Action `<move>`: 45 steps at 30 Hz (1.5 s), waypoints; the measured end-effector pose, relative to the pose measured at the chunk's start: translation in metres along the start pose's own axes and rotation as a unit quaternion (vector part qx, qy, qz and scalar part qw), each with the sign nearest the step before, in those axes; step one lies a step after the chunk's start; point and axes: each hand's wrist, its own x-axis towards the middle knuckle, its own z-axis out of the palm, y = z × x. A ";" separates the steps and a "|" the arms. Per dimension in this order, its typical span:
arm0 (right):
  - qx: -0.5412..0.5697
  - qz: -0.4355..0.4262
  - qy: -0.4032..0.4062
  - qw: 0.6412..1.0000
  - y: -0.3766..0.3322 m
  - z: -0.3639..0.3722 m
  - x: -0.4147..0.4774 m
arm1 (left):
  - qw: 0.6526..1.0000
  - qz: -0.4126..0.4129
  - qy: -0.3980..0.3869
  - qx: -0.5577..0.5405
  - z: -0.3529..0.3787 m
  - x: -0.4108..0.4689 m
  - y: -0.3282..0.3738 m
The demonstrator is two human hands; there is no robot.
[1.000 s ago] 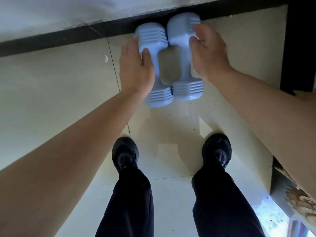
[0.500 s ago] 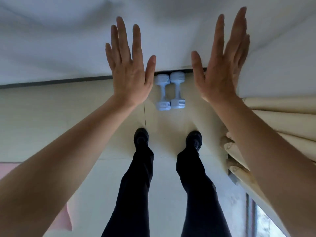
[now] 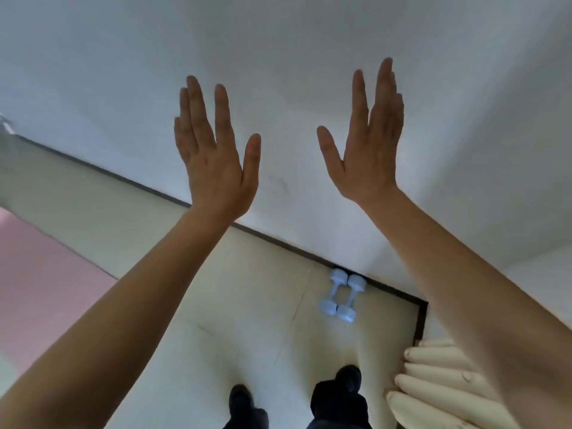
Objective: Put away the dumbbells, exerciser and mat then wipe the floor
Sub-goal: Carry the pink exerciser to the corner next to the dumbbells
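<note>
Pink mat point(image 3: 37, 274) at 9 o'clock, flat on tiled floor point(image 3: 247, 305), cut by frame edge. Left hand point(image 3: 213, 168) raised at 11 o'clock, fingers straight and spread, holding nothing. Right hand point(image 3: 368, 156) at 1 o'clock, likewise flat and empty. Two pale blue dumbbells point(image 3: 342, 295) at 5 o'clock, side by side, touching, far ends against black skirting point(image 3: 278, 244); any marking too small to read. Black shoes point(image 3: 349, 377) at 6 o'clock. Cream curtain folds point(image 3: 433, 382) at 4 o'clock, partly behind right forearm
</note>
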 end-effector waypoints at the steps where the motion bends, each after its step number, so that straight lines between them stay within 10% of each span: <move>1: 0.010 -0.022 0.008 1.000 -0.023 -0.006 0.008 | 1.000 -0.008 0.020 0.010 -0.025 0.001 -0.014; 12: 0.187 -0.208 0.043 0.959 -0.387 0.025 -0.041 | 0.968 -0.119 0.056 0.213 -0.339 -0.166 -0.246; 20: 0.297 -0.354 -0.078 0.883 -0.707 0.067 -0.171 | 0.886 -0.288 0.045 0.361 -0.566 -0.346 -0.397; 45: 0.411 -0.381 -0.242 0.792 -1.320 0.363 -0.214 | 0.774 -0.456 0.021 0.440 -0.762 -0.421 -0.932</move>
